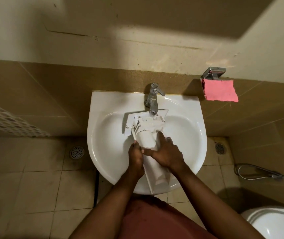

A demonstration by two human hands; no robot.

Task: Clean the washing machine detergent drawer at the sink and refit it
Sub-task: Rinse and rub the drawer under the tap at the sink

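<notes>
The white plastic detergent drawer (148,128) lies lengthwise over the white sink (103,135), its front end under the chrome tap (153,99) and its rear end past the sink's near rim. My left hand (136,159) grips the drawer's left side from below. My right hand (167,152) lies over the drawer's right side, fingers spread along it and thumb reaching across the middle. A rounded white compartment of the drawer shows between the two hands. I cannot tell whether water runs from the tap.
A pink cloth (220,91) hangs from a chrome holder (213,73) on the tiled wall right of the sink. A toilet (275,223) stands at the lower right, with a spray hose (258,173) beside it. Floor drains (76,152) sit either side of the sink.
</notes>
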